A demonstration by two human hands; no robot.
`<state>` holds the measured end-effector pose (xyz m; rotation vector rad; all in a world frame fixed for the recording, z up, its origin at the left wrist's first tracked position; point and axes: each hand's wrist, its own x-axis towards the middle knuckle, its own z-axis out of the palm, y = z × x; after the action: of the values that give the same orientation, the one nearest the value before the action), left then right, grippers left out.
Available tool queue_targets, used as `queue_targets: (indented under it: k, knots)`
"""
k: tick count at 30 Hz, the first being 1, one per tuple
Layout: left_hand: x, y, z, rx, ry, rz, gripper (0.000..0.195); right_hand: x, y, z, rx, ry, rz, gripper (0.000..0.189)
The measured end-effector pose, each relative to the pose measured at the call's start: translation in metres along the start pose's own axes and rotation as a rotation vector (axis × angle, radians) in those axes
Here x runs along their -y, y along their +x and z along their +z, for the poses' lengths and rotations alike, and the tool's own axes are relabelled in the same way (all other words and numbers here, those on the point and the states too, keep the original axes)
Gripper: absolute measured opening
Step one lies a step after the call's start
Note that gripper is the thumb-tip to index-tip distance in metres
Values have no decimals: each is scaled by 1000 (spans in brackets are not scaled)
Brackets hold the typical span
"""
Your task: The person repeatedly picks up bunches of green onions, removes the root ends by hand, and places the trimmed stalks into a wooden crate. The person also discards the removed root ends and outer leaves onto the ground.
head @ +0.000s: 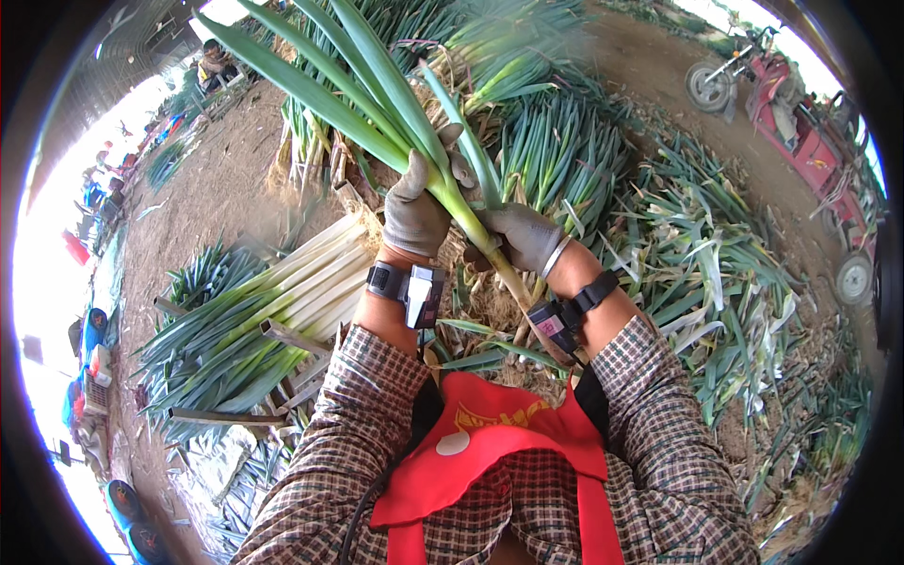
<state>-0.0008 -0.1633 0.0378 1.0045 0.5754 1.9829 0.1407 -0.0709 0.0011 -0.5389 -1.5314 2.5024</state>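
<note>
A large green onion (462,212) is held up at a slant before me, its broad leaves fanning to the upper left. My left hand (417,212), in a grey work glove, is wrapped around the plant where the leaves meet the stalk. Lower down, my gloved right hand (522,236) grips beside the stalk. A separate green leaf (470,145) rises from the right hand's fingers; whether it is still joined to the stalk is hidden. The brownish lower stalk (519,286) runs down past my right wrist, which hides its end.
Left of my arms, trimmed green onions (282,289) lie on a rack with metal bars (293,335). Untrimmed bundles (558,155) stand ahead. Stripped leaves (713,282) are heaped at right. A red motor tricycle (798,141) stands farther right; a person (214,67) sits far left.
</note>
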Motion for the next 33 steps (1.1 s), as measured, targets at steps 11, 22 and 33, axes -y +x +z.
queue_targets:
  k: [11, 22, 33]
  knots:
    - [-10, 4, -4, 263, -313, 41, 74, -38, 35, -23, -365, 401, -182, 25]
    - [-50, 7, -62, 467, -536, 38, 93, -5, -8, -20, -28, -145, -41, 21]
    - [-122, -30, -113, 182, -596, 392, 61, 75, -126, -293, -1555, -1239, -161, 65]
